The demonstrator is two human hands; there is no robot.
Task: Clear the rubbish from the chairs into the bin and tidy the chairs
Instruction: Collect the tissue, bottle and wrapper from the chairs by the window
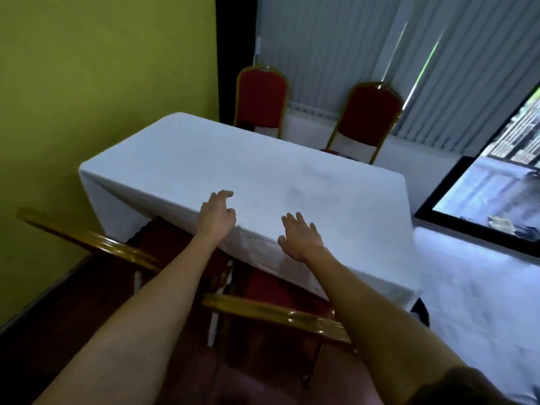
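Two hands, left (217,217) and right (301,239), hover open and empty over the desk (204,159); near chairs (280,314) look rigid, fairly heavy, best gripped by their gold top rails.

Readable text: none anywhere in view.
White cloth-covered table (204,159): blank, no print.
Red padded gold-framed chairs (261,97): no labels legible.

Surface: table (181,159), draped in a white cloth (336,258)
Resting on it: left hand (216,216), fingers curled; right hand (301,239), spread, apparently touching the near edge
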